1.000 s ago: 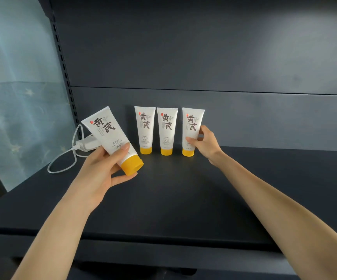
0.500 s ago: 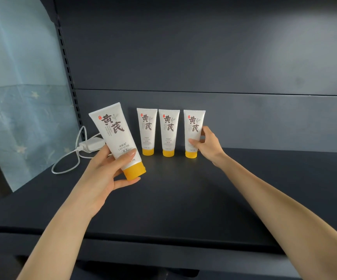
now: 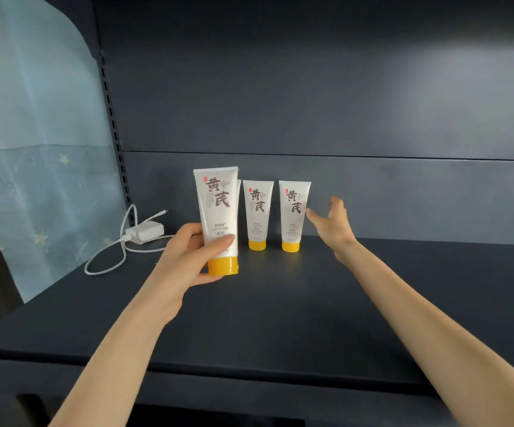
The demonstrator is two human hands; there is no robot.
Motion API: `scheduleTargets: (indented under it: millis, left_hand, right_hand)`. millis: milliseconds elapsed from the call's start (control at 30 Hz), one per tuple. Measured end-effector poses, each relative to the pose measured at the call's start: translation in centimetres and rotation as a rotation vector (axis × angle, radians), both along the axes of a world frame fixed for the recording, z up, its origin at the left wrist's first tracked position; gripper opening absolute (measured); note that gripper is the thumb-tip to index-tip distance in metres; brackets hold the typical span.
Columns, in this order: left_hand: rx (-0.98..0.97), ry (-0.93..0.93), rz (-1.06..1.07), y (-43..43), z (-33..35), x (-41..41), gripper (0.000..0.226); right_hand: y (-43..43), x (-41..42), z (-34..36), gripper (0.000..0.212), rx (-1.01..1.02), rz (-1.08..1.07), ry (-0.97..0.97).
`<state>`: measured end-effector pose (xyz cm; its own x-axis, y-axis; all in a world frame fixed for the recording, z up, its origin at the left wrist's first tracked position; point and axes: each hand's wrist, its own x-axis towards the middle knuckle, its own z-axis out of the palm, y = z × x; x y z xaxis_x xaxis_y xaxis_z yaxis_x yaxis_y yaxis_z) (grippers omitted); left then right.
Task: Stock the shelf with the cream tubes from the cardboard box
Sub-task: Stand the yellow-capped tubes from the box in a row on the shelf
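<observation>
My left hand (image 3: 188,260) grips a white cream tube (image 3: 218,208) with a yellow cap, holding it upright, cap down, over the dark shelf (image 3: 280,303). Behind it, against the back wall, stand more tubes on their caps: one almost hidden by the held tube, a middle tube (image 3: 258,212) and a right tube (image 3: 293,214). My right hand (image 3: 333,228) hovers just right of the right tube with fingers spread, touching nothing. The cardboard box is out of view.
A white charger (image 3: 144,233) with a looped cable (image 3: 107,260) lies on the shelf's left end, beside the slotted upright (image 3: 117,143). A pale blue sheet (image 3: 33,149) hangs at the left. The shelf's front edge (image 3: 218,368) runs across below my arms.
My left hand has turned its tube upright and carried it right, in front of the leftmost standing tube. My right hand has let go of the right tube and opened.
</observation>
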<state>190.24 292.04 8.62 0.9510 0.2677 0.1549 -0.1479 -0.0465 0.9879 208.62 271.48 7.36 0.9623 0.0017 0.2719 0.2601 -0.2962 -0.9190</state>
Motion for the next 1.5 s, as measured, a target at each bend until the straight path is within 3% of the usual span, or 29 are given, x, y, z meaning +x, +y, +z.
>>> scheduleTargets:
  millis: [233,433,567,667,900,1067,1200,1500]
  left_hand:
    - [0.113,-0.079,-0.036,-3.4,1.2,1.3,0.034]
    - [0.165,-0.12,-0.149,-6.4,1.2,2.5,0.027]
    - [0.22,-0.142,-0.181,-7.8,0.8,3.1,0.024]
    - [0.278,-0.148,-0.182,-8.4,0.5,3.5,0.021]
    - [0.464,-0.08,-0.289,-7.7,0.1,3.0,0.031]
    - [1.089,-0.17,-0.004,-6.0,-0.7,1.8,0.053]
    - [1.386,-0.007,0.079,-4.3,-1.7,1.5,0.08]
    - [1.465,0.22,0.124,-1.0,-3.4,0.9,0.091]
  right_hand:
    - [-1.9,-5.6,2.9,0.043,0.104,0.195,0.0]
    - [-1.8,-9.5,3.9,0.06,0.312,0.512,0.148]
    - [-1.9,-10.4,3.5,0.033,0.494,0.457,0.037]
    - [-2.6,-10.2,3.2,0.026,0.54,0.458,0.01]
    - [-3.5,-8.2,3.2,0.03,0.472,0.422,0.011]
    - [-4.5,-5.1,3.1,0.025,0.277,0.355,0.028]
    - [-4.7,-2.8,2.5,0.028,0.162,0.26,0.027]
    - [-4.7,1.0,1.6,0.03,0.151,0.165,0.009]
